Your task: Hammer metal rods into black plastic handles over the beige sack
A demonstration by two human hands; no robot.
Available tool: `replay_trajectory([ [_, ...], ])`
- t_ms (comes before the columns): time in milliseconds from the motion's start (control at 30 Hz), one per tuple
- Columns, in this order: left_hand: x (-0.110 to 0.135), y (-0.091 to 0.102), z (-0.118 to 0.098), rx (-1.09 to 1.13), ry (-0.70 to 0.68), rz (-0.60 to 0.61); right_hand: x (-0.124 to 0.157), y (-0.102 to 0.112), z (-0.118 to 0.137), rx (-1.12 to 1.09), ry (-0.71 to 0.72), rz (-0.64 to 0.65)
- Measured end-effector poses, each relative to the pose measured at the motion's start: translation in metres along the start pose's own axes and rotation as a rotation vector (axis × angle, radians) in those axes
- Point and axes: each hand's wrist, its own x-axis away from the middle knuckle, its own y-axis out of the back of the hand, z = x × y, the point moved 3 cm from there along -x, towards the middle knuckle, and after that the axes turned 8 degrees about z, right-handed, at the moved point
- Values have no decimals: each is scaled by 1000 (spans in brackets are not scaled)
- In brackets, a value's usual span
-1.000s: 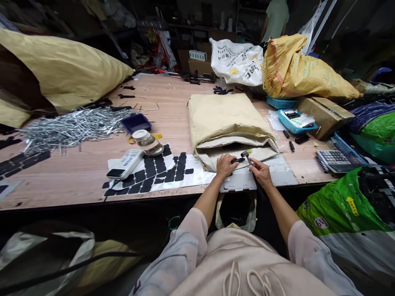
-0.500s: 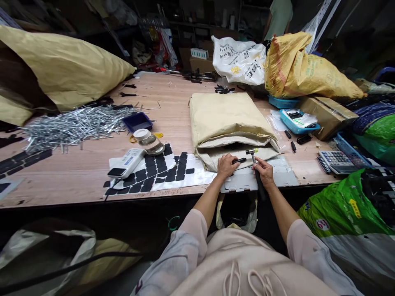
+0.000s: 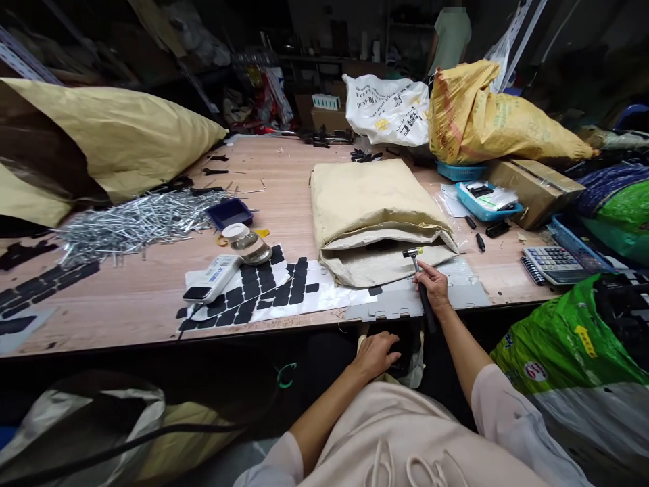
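Note:
My right hand point(image 3: 434, 287) is closed round the black handle of a small hammer point(image 3: 416, 267), whose silver head hovers over the mouth of a tan paper sack point(image 3: 372, 203) lying on the wooden table point(image 3: 152, 297). Under my right wrist lies a grey flat plate point(image 3: 456, 292) at the table's front edge. My left hand point(image 3: 378, 355) is below the table edge, over a dark bag opening point(image 3: 400, 355); its fingers curl downward and I cannot make out whether they hold anything.
White sheets with black pads point(image 3: 263, 287), a white hand-held device point(image 3: 213, 279) and a clear jar point(image 3: 246, 241) lie left of the sack. A heap of metal pins point(image 3: 132, 220) and a blue tray point(image 3: 229, 212) sit further left. A calculator point(image 3: 555, 261), blue basket point(image 3: 484, 197), cardboard box point(image 3: 537, 184) and green sack point(image 3: 562, 338) are right.
My left hand left the table and dropped below its edge toward the dark bag; the black piece it held at the sack mouth is no longer in view. My right hand stays with the hammer.

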Motion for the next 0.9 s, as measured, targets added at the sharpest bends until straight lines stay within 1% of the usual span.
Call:
replay_trajectory([
  [33,-7,8,-3,16,-23,22,0,0,0,-9,1,-1],
  [67,-16,21,-7,42,-54,15,0,0,0,-16,1,-3],
  [133,-39,54,-15,106,-97,-90,0,-1,0,-25,1,-7],
  [167,-53,73,-17,125,-90,-180,0,-1,0,-28,-1,-9],
  [233,-85,109,-16,96,-41,-348,-1,-2,0,-38,-5,-19],
  [300,-117,138,-9,21,58,-485,-2,-2,0,-55,-6,-27],
  [333,-132,148,-5,-35,85,-537,-2,-3,0,-64,-5,-28],
  [400,-156,160,4,-152,132,-578,-2,-3,0,-73,-4,-22],
  [467,-170,164,12,-243,168,-563,-3,-3,-1,-70,-9,-23],
  [567,-175,160,19,-305,186,-550,-3,-2,-2,-61,-11,-29],
  [733,-159,147,26,-304,102,-502,-3,-2,-2,-86,6,-34],
  [900,-135,130,34,-183,61,-474,-2,-3,-1,-34,-6,-18],
])
